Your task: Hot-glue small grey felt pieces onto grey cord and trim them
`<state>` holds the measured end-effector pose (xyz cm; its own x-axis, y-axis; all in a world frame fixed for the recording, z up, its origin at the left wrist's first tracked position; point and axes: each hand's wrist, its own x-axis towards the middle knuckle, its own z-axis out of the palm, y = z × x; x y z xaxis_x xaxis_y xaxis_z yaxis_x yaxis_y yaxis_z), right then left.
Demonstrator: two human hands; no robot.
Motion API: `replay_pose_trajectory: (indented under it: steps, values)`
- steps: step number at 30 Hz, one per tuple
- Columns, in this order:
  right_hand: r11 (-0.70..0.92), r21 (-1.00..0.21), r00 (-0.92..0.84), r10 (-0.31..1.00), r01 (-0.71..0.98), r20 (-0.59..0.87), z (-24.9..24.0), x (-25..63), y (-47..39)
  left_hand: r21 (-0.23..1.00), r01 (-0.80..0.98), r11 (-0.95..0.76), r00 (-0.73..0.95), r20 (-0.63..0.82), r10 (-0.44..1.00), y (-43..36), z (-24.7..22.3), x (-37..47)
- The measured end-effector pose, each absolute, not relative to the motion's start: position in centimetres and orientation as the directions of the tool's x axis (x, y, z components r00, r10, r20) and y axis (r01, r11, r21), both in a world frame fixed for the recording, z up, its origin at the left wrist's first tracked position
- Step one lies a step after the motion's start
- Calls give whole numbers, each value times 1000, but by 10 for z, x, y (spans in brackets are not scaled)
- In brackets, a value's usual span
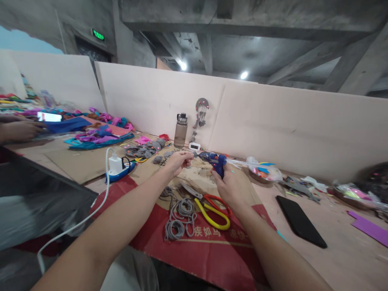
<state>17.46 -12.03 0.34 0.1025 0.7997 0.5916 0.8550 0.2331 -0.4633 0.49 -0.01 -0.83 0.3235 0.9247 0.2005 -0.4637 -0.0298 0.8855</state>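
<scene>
My right hand [226, 182] is wrapped round the handle of a blue hot glue gun [218, 160], its nozzle pointing left. A clear glue stick [235, 162] sticks out of the gun's back. Just off the nozzle, my left hand [182, 160] is closed in a pinch on a small grey piece [195, 154], too small to make out well. Below the hands lie scissors with one yellow and one red handle [214, 216]. Coils of grey cord [178, 220] rest beside them on a red and brown cardboard sheet [151, 242].
Behind stand a bottle [180, 131] and a small white digital display [194, 146]; a grey hanging ornament [202, 106] is on the partition. A power strip [121, 173] with a white cable sits left, a black phone [300, 220] right. Another person's hand [20, 127] shows far left.
</scene>
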Motion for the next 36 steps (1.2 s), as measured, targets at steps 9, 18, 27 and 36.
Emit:
replay_pose_trajectory:
  steps: [9,18,27,36]
  values:
    - [268,-491,93,799,829,594,1,176,-119,892,-451,-30,341,203,918,2,-10,6]
    - [257,-489,103,797,834,595,2,176,-120,893,-450,-18,336,189,923,2,-10,5]
    - [217,-471,112,809,855,577,6,174,-122,893,-449,-26,344,200,917,6,-13,6]
    - [245,-497,100,816,832,570,3,175,-120,894,-448,-27,339,197,920,4,-11,6]
